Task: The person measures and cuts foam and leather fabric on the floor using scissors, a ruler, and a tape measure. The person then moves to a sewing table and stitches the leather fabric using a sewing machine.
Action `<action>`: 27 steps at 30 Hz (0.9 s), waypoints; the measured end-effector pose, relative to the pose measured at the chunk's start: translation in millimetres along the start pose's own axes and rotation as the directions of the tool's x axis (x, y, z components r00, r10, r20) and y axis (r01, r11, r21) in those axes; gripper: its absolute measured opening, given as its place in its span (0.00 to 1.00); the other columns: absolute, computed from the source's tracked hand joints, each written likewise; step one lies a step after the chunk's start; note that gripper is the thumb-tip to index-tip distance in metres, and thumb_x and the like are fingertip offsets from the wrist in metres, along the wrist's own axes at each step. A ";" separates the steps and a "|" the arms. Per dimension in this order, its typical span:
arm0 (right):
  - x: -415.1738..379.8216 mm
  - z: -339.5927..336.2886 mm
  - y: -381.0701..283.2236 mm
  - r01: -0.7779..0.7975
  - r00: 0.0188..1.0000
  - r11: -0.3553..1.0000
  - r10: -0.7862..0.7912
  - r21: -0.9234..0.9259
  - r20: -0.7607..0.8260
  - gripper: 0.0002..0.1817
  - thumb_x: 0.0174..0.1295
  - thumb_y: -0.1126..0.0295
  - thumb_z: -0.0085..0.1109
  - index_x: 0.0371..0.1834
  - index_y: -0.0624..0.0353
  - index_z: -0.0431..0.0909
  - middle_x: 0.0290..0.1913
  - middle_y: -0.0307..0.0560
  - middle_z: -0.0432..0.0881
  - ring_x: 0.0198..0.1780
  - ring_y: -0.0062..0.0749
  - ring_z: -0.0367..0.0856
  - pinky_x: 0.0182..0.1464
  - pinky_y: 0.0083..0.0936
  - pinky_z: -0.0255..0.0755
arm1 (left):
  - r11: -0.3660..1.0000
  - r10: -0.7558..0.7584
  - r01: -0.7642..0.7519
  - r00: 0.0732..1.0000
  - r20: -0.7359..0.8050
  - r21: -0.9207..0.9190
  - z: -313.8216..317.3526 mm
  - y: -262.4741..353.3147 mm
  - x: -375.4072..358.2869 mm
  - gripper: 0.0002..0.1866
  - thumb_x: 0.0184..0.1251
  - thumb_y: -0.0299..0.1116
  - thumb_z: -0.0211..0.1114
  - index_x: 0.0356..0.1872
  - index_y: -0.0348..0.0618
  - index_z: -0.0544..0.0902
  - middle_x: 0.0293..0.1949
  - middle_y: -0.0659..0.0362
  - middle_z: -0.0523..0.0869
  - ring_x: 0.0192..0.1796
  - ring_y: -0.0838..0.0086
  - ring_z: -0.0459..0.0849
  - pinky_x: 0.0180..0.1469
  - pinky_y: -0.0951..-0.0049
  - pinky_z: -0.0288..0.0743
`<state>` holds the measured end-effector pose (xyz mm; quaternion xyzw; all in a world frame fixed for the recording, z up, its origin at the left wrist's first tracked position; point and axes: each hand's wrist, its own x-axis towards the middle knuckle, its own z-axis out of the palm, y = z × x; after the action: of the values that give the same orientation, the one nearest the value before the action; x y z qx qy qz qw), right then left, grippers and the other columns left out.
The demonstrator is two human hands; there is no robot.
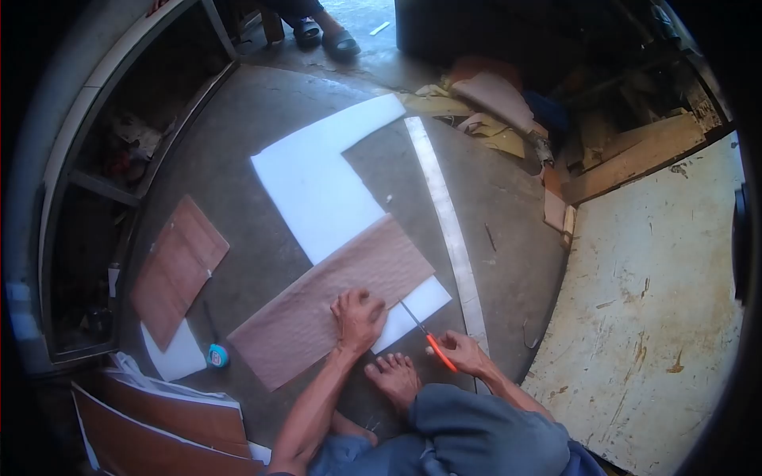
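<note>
Bent knee in grey-blue trousers [492, 432] fills bottom centre, nearest the cam, w/ a bare foot [394, 379] just above & left of it. L hand [359, 317], ctr of frame, comes up off a forearm [313, 412] angled from bottom edge; fingers curled in, knuckles up, pressing on the brown sheet [305, 317], not gripping it as far as I can see. R hand [463, 351], lower ctr-right, closed round the orange handle of a thin dark-shafted tool [435, 349], shaft pointing up-left to the sheet's lower R edge. Brown sheet lies slantwise mid-frame over white material: L-shaped white piece [309, 190] above, white bit [425, 297] sticking out below right.

Containers: framed cabinet [87, 135] at far left, w/ assorted odds & ends inside, mostly too dark to ID. Brown panels w/ white edges [171, 412] at lower left; box or stack, can't tell.

Hard to see: whether both white bits are one pc., as the sheet covers the join; tool's exact type; R fingertips, partly behind the handle. 2nd person's slippered feet [340, 44] at top, rest cut off by frame. Scrap pile [496, 103], upper right, fades into shadow. Pale board [643, 293] at right, its far edge lost in the dark lens rim.
</note>
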<state>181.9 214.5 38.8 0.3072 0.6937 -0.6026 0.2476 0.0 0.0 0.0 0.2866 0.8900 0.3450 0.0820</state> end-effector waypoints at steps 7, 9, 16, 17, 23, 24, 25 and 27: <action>-6.5 -8.2 -36.4 -0.162 0.984 0.937 0.175 -0.310 0.014 0.37 0.59 0.36 0.70 0.48 0.64 0.85 0.37 0.50 0.88 0.40 0.31 0.85 0.43 0.30 0.78 | 0.997 0.075 -0.075 0.993 -0.093 -0.001 6.1 0.9 -3.9 0.07 0.54 0.35 0.75 0.35 0.53 0.90 0.51 0.53 0.79 0.60 0.56 0.73 0.64 0.49 0.58; -0.8 -8.1 -34.4 -0.136 0.988 0.932 0.155 -0.336 0.028 0.37 0.58 0.36 0.70 0.48 0.64 0.86 0.37 0.50 0.88 0.41 0.32 0.85 0.44 0.30 0.78 | 0.997 0.079 -0.079 0.990 -0.115 0.003 6.1 -0.1 -6.0 0.07 0.54 0.35 0.75 0.35 0.53 0.90 0.51 0.54 0.79 0.60 0.56 0.73 0.64 0.50 0.58; 5.8 -12.6 -39.6 -0.143 0.986 0.940 0.164 -0.310 0.042 0.36 0.58 0.37 0.72 0.50 0.62 0.87 0.37 0.48 0.87 0.39 0.30 0.84 0.42 0.29 0.77 | 0.997 0.075 -0.074 0.991 -0.108 0.009 4.3 2.0 -3.9 0.08 0.53 0.36 0.77 0.35 0.54 0.90 0.51 0.55 0.79 0.62 0.57 0.72 0.64 0.49 0.57; 4.7 -12.6 -39.4 -0.149 0.984 0.941 0.172 -0.303 0.048 0.35 0.58 0.37 0.72 0.50 0.62 0.87 0.36 0.47 0.87 0.39 0.29 0.83 0.42 0.28 0.77 | 0.998 0.062 -0.060 0.994 -0.096 0.021 3.5 4.0 -5.2 0.09 0.53 0.37 0.77 0.36 0.54 0.91 0.52 0.55 0.80 0.63 0.57 0.72 0.65 0.49 0.57; 2.2 -12.7 -39.3 -0.178 0.981 0.943 0.194 -0.281 0.031 0.39 0.56 0.33 0.71 0.49 0.64 0.87 0.33 0.47 0.86 0.38 0.31 0.83 0.40 0.30 0.76 | 0.999 0.037 -0.032 0.991 -0.125 0.042 11.2 7.9 -6.1 0.09 0.53 0.36 0.77 0.36 0.54 0.91 0.52 0.56 0.80 0.64 0.57 0.71 0.66 0.49 0.55; 2.3 -12.7 -40.2 -0.177 0.981 0.943 0.193 -0.281 0.030 0.39 0.56 0.33 0.71 0.49 0.64 0.87 0.33 0.47 0.86 0.38 0.31 0.83 0.40 0.30 0.76 | 0.999 0.037 -0.032 0.991 -0.127 0.042 12.2 8.6 -5.3 0.09 0.53 0.36 0.77 0.36 0.54 0.91 0.52 0.56 0.80 0.64 0.57 0.71 0.66 0.49 0.55; 1.9 -11.9 -41.4 -0.174 0.982 0.944 0.189 -0.278 0.025 0.39 0.56 0.33 0.71 0.48 0.64 0.87 0.33 0.47 0.85 0.37 0.30 0.83 0.40 0.30 0.76 | 0.999 0.027 -0.024 0.990 -0.140 0.025 13.1 9.1 -4.9 0.08 0.52 0.35 0.76 0.35 0.53 0.90 0.52 0.55 0.80 0.63 0.56 0.72 0.66 0.48 0.56; 1.3 -10.4 -42.1 -0.174 0.982 0.946 0.187 -0.274 0.022 0.39 0.56 0.34 0.71 0.48 0.64 0.87 0.33 0.47 0.85 0.37 0.30 0.82 0.39 0.30 0.75 | 1.000 0.017 -0.015 0.988 -0.151 0.009 13.9 8.8 -6.1 0.07 0.52 0.33 0.76 0.34 0.53 0.90 0.52 0.55 0.80 0.63 0.55 0.72 0.65 0.46 0.56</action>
<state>150.8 221.4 68.2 0.3182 0.7324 -0.4841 0.3578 13.8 9.7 -4.9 0.2671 0.8927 0.3628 0.0105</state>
